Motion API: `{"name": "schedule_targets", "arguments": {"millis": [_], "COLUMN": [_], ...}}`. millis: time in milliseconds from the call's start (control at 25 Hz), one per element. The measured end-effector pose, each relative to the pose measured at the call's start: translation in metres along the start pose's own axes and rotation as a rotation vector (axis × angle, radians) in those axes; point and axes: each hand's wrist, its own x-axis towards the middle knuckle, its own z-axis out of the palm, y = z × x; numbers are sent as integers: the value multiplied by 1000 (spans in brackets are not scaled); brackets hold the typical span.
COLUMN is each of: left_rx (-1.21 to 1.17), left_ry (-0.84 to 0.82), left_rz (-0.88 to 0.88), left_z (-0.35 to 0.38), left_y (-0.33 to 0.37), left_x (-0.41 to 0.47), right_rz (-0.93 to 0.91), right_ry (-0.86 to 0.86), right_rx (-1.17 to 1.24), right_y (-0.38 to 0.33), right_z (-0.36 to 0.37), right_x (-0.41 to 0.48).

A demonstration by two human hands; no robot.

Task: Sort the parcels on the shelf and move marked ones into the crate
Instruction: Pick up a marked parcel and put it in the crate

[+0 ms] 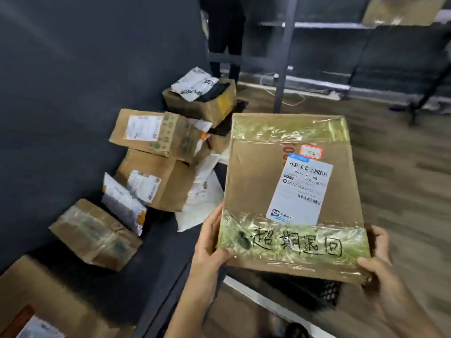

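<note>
Marked parcel (258, 191): flat brown cardboard box, held in the air to the right of the shelf (151, 272), over the wooden floor (402, 179), with its top face tilted toward the camera. Bands of yellowish tape (288, 129) cross its far and near ends. The near band carries black handwritten characters (297, 245). A white shipping label (302, 189) with barcodes sits right of centre, and a small red-bordered sticker (311, 151) lies just beyond it.

Left hand (212, 250): grips the near-left corner, thumb laid on the taped top face, fingers against the left side.

Right hand (375, 262): grips the near-right corner, thumb on the top edge, fingers curled round the right side.

Crate (314, 292): black, lattice-walled, directly below the parcel's near edge and mostly hidden by it.

Shelf contents, near to far, along the dark wall (61, 81):
- large open carton (48, 301)
- tape-wrapped box (95, 235)
- padded mailer (124, 203), leaning on a labelled box (156, 184)
- green-printed box (151, 135), stacked on the labelled box
- white poly bags (202, 201), beside those two boxes
- far box (207, 103), with a printed white bag (192, 84) on top

Background: standing person's dark legs (224, 32), metal post (285, 52), white cables (292, 96) on the floor.
</note>
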Motion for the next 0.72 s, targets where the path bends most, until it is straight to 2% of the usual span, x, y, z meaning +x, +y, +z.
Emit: {"name": "schedule_targets", "arguments": {"millis": [120, 240, 400, 520, 720], "left_rx": [60, 110, 151, 207, 260], "left_ry": [-182, -319, -384, -390, -426], "left_rz": [-103, -202, -366, -517, -671], "left_z": [69, 124, 156, 153, 126], "left_y": [-33, -73, -134, -188, -297], "left_x": [43, 73, 105, 124, 158], "right_rz": [-12, 2, 94, 205, 406], "right_ry": [236, 338, 423, 376, 381], "right_rx": [-10, -80, -121, -184, -301], "right_y": [-6, 4, 42, 83, 200], "right_z": [-64, -124, -176, -197, -236], "right_x": [9, 30, 61, 83, 124]}}
